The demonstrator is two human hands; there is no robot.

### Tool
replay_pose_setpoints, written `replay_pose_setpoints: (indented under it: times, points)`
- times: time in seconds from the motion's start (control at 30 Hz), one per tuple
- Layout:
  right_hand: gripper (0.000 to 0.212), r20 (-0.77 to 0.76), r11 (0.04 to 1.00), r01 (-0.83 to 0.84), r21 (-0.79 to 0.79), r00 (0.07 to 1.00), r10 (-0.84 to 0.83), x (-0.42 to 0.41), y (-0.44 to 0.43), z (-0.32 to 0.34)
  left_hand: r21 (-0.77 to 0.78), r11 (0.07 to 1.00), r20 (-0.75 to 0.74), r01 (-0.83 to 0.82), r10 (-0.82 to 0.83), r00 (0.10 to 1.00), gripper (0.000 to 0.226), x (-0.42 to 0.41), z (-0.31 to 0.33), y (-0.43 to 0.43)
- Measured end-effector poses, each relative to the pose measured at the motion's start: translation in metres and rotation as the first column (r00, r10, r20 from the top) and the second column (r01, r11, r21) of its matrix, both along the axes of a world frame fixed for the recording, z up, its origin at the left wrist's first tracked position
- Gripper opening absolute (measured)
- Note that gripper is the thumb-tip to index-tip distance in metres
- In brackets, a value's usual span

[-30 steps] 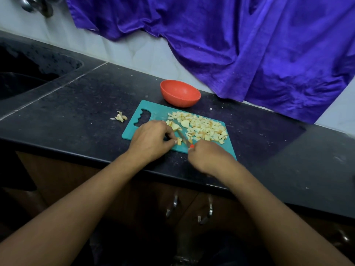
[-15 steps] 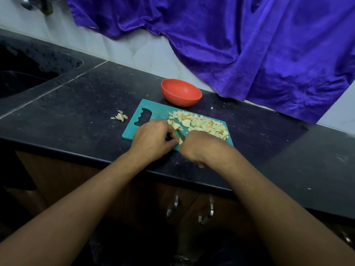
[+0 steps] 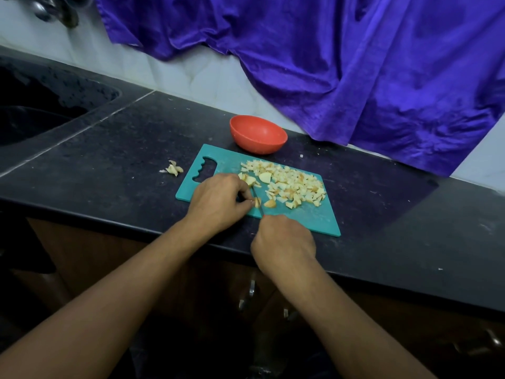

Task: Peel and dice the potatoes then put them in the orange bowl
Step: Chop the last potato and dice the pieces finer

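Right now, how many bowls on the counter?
1: the orange bowl, behind the far edge of the teal cutting board, near the purple cloth. The sink is too dark to check.

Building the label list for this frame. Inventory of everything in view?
round orange plastic bowl: 1, orange, on the counter behind the board
teal plastic cutting board: 1, teal, at the counter's front edge
diced potato pieces: many, pale yellow, heaped on the board
peel scraps: small cluster, pale, on the counter left of the board
thin-bladed knife: 1, dark blade, on the board between the hands
black stone counter: 1, black, across the view
dark sink: 1, black, far left
purple cloth: 1, purple, hanging on the wall
metal tap: 1, silver, top left
left hand: pinches one potato piece
right hand: grips the knife
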State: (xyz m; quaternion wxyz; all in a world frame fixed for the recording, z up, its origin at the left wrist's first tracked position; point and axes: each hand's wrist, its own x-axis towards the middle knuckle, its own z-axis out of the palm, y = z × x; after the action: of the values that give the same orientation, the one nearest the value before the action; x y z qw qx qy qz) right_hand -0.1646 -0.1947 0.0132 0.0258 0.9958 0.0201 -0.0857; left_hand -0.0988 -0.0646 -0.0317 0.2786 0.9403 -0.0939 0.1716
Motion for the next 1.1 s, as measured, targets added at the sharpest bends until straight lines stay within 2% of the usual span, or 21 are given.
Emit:
replay_pose_setpoints:
  times: [0.07,0.2,0.23,0.3,0.37,0.53,0.6,0.73,0.87,0.93,1.0,1.1]
  points:
    - [0.029,0.019,0.994,0.016,0.110,1.000,-0.018,0.003,-0.012,-0.001,0.004,1.000,0.008,0.004,-0.004,1.000,0.005,0.001,-0.001,0.000]
    - [0.040,-0.024,0.923,0.065,0.380,0.998,-0.060,0.018,-0.044,-0.003,-0.008,1.000,0.022,0.018,-0.017,1.000,0.009,0.002,-0.002,0.001]
    - [0.041,-0.063,0.872,0.092,0.481,0.996,-0.070,0.021,-0.050,-0.003,-0.009,1.000,0.025,0.028,-0.028,0.999,0.012,0.002,-0.002,0.001]
    - [0.040,-0.170,0.700,0.181,0.691,0.982,-0.087,0.026,-0.062,-0.005,-0.006,0.998,0.014,0.060,-0.060,0.998,0.021,0.003,-0.002,0.001]
    - [0.037,-0.211,0.544,0.214,0.811,0.975,-0.070,0.029,-0.071,-0.007,-0.010,0.995,0.001,0.095,-0.095,0.996,0.025,0.005,-0.002,0.001]
    - [0.033,-0.229,0.170,0.240,0.956,0.970,-0.080,0.031,-0.090,-0.019,-0.065,0.985,-0.034,0.160,-0.163,0.986,0.023,0.011,-0.003,0.003]
    - [0.035,-0.206,0.087,0.213,0.973,0.976,-0.075,0.030,-0.093,-0.023,-0.079,0.970,-0.070,0.230,-0.236,0.969,0.026,0.016,0.000,0.005]
    - [0.036,-0.181,0.044,0.184,0.982,0.981,-0.063,0.029,-0.095,-0.026,0.033,0.896,-0.218,0.443,-0.426,0.878,0.048,0.031,0.021,0.004]
    - [0.035,-0.169,0.050,0.172,0.984,0.984,-0.053,0.031,-0.096,-0.028,0.277,0.778,-0.333,0.563,-0.472,0.816,0.054,0.044,0.042,-0.006]
    - [0.034,-0.169,0.051,0.171,0.984,0.984,-0.049,0.031,-0.097,-0.029,0.346,0.726,-0.386,0.595,-0.468,0.795,0.051,0.046,0.048,-0.010]
    - [0.035,-0.170,0.051,0.172,0.984,0.984,-0.049,0.032,-0.098,-0.029,0.361,0.710,-0.398,0.605,-0.469,0.788,0.047,0.049,0.050,-0.012]
    - [0.035,-0.166,0.048,0.168,0.985,0.985,-0.047,0.031,-0.097,-0.029,0.322,0.753,-0.358,0.573,-0.464,0.810,0.042,0.049,0.046,-0.009]
